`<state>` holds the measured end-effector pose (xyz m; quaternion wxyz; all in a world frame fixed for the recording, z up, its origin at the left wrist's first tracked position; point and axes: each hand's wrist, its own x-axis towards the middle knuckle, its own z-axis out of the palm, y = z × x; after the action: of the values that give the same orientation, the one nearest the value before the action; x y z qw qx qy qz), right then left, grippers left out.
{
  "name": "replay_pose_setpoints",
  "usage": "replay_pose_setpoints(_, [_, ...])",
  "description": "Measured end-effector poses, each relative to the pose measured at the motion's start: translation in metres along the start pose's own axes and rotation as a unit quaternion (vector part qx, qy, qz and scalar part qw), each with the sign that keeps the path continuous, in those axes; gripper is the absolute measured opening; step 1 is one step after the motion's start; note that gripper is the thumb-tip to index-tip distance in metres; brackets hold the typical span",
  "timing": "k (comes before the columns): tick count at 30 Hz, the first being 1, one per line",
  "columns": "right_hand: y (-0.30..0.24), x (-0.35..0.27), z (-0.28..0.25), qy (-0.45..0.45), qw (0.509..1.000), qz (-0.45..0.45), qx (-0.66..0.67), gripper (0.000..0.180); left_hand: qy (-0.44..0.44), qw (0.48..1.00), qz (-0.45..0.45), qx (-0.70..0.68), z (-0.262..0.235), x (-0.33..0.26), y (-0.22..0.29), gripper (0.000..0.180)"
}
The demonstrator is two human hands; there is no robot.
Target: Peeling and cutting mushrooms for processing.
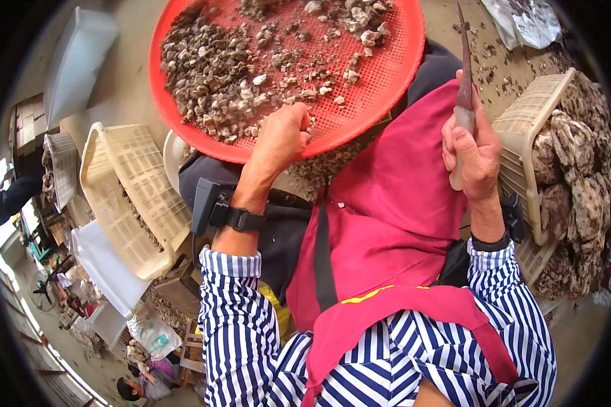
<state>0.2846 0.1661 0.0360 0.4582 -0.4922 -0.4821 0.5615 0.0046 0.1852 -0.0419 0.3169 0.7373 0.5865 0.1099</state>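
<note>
A round red mesh tray [380,102] lies before me, over my knees. On its left side are heaped many small grey-brown and whitish lumps [203,74] whose kind I cannot make out; more are scattered along the far edge. My left hand [281,136] is closed over the tray's near rim, fingers curled in, and whatever it may hold is hidden. Off to the right, clear of the tray, my right hand [471,146] grips a knife [464,102] by its pale handle, its narrow dark blade pointing up and away.
At the right a cream plastic crate [532,115] leans beside large brown, crusty clumps [577,169]. Cream slatted crates [139,197] and a white bin [108,261] stand on the left. A plastic bag [522,24] lies at far right. Another person [146,386] is at lower left.
</note>
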Motion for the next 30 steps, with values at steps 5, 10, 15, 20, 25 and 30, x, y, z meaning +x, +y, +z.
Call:
replay_pose_setpoints(5, [0.001,0.000,0.000,0.000,1.000,-0.002,0.013,0.055,0.028,0.997,-0.066,-0.015,-0.008,-0.003,-0.010,0.013])
replay_pose_setpoints(10, [0.000,0.001,-0.002,-0.003,1.000,-0.006,0.003,0.055,0.177,0.975,-0.085,0.106,-0.031,0.027,-0.031,0.016])
replay_pose_setpoints(15, [-0.002,0.000,0.002,-0.001,1.000,0.004,0.007,0.055,0.170,0.972,-0.079,0.144,-0.030,0.045,-0.055,0.019])
replay_pose_setpoints(20, [-0.001,-0.001,0.002,0.005,1.000,-0.003,0.022,0.054,0.110,0.947,-0.247,-0.175,-0.041,0.036,-0.038,0.017])
replay_pose_setpoints(25, [-0.001,0.001,-0.004,-0.043,0.998,-0.004,-0.045,0.057,0.047,0.733,-0.192,-0.651,-0.045,-0.007,-0.012,0.016])
replay_pose_setpoints(30, [-0.003,0.002,0.006,-0.058,0.989,-0.028,-0.134,0.055,0.056,0.636,-0.134,-0.758,-0.034,-0.046,0.018,0.024])
